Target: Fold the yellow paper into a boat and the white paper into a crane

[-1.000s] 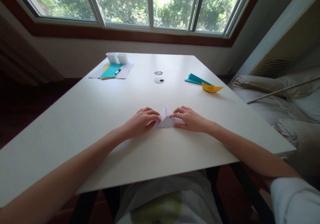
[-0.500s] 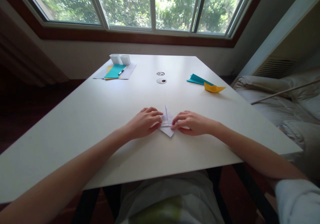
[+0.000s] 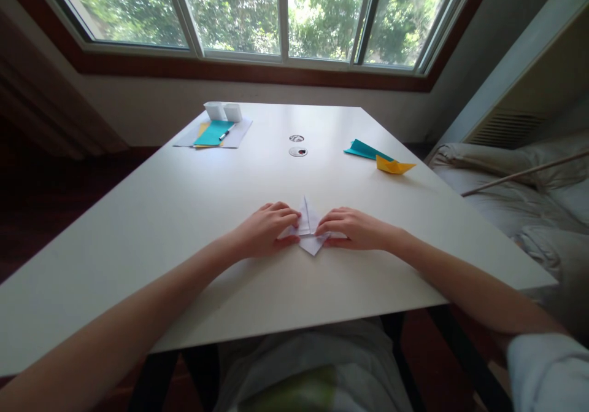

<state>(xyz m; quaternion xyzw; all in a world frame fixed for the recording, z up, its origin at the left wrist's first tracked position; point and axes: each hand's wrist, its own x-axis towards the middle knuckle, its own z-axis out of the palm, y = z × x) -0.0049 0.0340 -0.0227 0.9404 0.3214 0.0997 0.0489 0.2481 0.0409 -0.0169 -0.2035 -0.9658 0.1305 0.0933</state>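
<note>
Hands (image 3: 313,231) over half-hidden white paper (image 3: 310,234)

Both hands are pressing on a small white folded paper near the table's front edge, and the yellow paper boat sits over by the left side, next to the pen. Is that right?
Not quite. The head view shows the yellow paper boat on the right side, beside a teal folded paper, not next to the pen. The rest holds: the left hand and right hand press the white folded paper.

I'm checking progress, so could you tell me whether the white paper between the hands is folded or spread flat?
Folded: the white paper forms small pointed flaps, pinched between both hands.
</note>
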